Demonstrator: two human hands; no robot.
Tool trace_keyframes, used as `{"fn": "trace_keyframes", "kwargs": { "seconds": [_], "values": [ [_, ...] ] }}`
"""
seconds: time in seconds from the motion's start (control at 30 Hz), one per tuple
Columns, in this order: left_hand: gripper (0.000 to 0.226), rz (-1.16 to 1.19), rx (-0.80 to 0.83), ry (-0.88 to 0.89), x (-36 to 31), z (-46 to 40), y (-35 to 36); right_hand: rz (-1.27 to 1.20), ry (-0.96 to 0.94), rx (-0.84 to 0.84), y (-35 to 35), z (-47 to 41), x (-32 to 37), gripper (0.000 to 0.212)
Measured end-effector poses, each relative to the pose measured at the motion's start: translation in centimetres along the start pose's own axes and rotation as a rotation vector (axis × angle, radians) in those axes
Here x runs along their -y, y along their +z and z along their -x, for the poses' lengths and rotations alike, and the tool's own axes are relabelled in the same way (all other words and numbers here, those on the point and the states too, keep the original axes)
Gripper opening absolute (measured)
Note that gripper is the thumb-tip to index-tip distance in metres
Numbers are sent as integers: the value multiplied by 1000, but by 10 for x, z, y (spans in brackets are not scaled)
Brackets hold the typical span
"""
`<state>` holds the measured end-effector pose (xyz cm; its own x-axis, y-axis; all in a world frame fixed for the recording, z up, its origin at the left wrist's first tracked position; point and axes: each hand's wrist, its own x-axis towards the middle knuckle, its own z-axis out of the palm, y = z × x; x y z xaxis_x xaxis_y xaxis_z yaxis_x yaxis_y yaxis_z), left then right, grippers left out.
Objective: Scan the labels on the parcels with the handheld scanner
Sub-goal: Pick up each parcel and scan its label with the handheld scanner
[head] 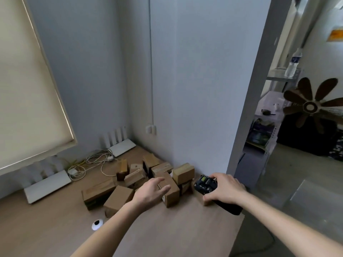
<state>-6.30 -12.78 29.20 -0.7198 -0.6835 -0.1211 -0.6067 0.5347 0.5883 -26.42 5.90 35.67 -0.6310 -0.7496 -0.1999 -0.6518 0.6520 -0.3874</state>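
Fingers (209,197) of right hand (225,189) curled around black handheld scanner (206,184) at desk (167,234) edge, left hand (151,191) relaxed, outstretched over cardboard parcels (146,180) heaped against wall.

parcels (141,182) heaped on desk (185,229) against the wall. routers (47,185) and cables (92,162) to their left. scanner (206,184) right of heap, under right hand (225,188). left hand (151,191) above heap.

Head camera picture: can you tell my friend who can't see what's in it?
A right hand grips a black handheld scanner while the open left hand reaches over a pile of small cardboard parcels on a wooden desk.
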Motion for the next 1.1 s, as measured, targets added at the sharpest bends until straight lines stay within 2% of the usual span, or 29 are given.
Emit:
{"fn": "trace_keyframes", "kwargs": {
  "seconds": [0.2,0.4,0.63,0.87,1.1],
  "values": [
    [58,-7,-18,-81,13,-94,28,-19,-5,95,6,-103,-16,85],
    [67,162,-20,-280,29,-186,75,-5,-22,236,24,-235,-41,84],
    [67,200,93,-457,57,-272,152,35,-70,396,86,-371,-63,73],
    [62,335,71,-570,68,-323,183,46,-99,449,127,-444,-74,77],
    [52,568,-34,-687,62,-331,184,-143,-122,470,135,-456,-85,81]
  ]
}}
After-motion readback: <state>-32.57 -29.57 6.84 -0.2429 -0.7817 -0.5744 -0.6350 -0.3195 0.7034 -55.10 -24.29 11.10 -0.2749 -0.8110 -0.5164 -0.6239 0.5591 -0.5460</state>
